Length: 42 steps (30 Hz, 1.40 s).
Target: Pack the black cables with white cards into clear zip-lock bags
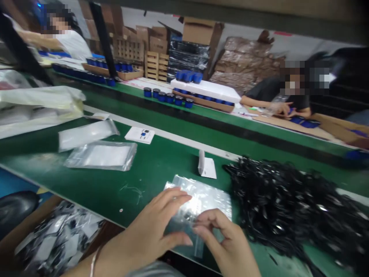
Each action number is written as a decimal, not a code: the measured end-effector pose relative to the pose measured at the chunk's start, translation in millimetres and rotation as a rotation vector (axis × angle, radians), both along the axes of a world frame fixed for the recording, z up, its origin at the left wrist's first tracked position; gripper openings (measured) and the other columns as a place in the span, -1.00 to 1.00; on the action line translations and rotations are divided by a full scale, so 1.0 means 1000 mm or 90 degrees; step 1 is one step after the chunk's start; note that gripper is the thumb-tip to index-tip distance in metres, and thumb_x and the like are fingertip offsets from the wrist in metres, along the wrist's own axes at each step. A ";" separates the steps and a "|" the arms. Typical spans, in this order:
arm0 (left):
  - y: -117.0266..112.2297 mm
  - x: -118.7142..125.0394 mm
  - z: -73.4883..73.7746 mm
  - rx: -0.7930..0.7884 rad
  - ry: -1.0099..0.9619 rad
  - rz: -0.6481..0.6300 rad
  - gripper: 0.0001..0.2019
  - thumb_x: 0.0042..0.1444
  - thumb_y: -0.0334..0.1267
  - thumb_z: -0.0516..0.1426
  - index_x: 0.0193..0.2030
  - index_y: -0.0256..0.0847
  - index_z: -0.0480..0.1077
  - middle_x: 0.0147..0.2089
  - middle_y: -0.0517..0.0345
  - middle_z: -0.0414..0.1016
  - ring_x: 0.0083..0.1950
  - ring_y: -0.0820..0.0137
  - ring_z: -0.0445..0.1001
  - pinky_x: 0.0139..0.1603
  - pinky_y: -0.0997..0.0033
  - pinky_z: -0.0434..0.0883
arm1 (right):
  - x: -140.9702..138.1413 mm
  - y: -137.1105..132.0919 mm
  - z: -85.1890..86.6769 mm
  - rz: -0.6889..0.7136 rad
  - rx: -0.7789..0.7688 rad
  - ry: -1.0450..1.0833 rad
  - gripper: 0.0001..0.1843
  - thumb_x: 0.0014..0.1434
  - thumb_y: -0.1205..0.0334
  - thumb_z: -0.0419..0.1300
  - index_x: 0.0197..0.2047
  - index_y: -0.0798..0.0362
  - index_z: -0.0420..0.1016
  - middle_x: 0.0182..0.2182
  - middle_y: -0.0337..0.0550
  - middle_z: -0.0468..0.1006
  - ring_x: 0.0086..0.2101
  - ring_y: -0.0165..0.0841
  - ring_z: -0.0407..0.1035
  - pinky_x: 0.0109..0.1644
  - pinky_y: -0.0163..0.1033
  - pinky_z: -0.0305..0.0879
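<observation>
On the green worktop, the left hand is lying flat across a clear plastic bag while the right hand is pinching it close by, beside a heap of black cables; slippery film could slide from a loose pinch, and a careless sweep could snag the cables.

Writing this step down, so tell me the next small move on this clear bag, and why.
Probably part the edge of the clear plastic bag: the right hand curls at it, the left hand lies across it, and black cables sit heaped beside it.
</observation>
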<state>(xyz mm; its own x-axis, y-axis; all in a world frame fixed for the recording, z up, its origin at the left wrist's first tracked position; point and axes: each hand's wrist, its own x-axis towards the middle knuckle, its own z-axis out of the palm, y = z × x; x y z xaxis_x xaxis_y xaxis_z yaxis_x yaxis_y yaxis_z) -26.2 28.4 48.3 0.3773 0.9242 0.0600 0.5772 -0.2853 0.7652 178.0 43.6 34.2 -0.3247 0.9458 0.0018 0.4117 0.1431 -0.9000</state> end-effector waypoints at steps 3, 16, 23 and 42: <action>0.021 0.017 -0.011 -0.034 -0.023 0.009 -0.90 0.17 -0.20 0.14 -0.28 -0.11 0.48 -0.27 0.26 0.59 -0.13 0.35 0.53 0.11 0.33 0.33 | 0.002 -0.003 0.002 -0.044 -0.015 0.070 -0.89 0.14 0.29 0.21 -0.22 0.02 0.44 -0.47 -0.26 0.58 -0.44 -0.38 0.47 -0.32 -0.38 0.36; 0.017 0.012 -0.024 0.223 0.037 0.229 -0.88 0.08 -0.14 0.17 -0.30 -0.09 0.44 -0.23 0.18 0.54 -0.17 0.32 0.52 -0.14 0.45 0.43 | -0.004 -0.006 -0.012 -0.086 0.001 -0.006 -0.79 0.14 0.32 0.18 -0.53 0.08 0.39 -0.59 -0.30 0.44 -0.52 -0.44 0.33 -0.44 -0.41 0.17; 0.004 0.031 -0.016 -0.133 -0.115 0.082 -0.79 0.17 -0.10 0.06 -0.39 -0.11 0.42 -0.44 0.28 0.52 -0.41 0.46 0.54 -0.39 0.64 0.43 | -0.009 -0.007 -0.018 -0.059 0.061 -0.028 -0.76 0.12 0.30 0.24 -0.56 0.08 0.37 -0.60 -0.33 0.43 -0.55 -0.47 0.31 -0.48 -0.43 0.12; 0.010 0.044 -0.038 0.001 -0.087 0.113 -0.78 0.25 -0.20 -0.01 -0.40 -0.13 0.33 -0.44 0.27 0.44 -0.44 0.49 0.49 -0.39 0.60 0.40 | -0.012 -0.010 -0.034 -0.049 0.414 -0.214 -0.68 0.15 0.47 -0.03 -0.05 0.14 0.37 -0.38 -0.07 0.59 -0.45 -0.25 0.48 -0.36 -0.24 0.37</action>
<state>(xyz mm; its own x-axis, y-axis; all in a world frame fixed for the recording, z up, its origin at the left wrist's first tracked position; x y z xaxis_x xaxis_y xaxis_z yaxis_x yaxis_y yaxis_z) 17.4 38.8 10.2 0.1974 0.9750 0.1015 0.5089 -0.1905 0.8395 166.2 33.4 0.5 -0.3388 0.8080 0.4821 0.6808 0.5642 -0.4671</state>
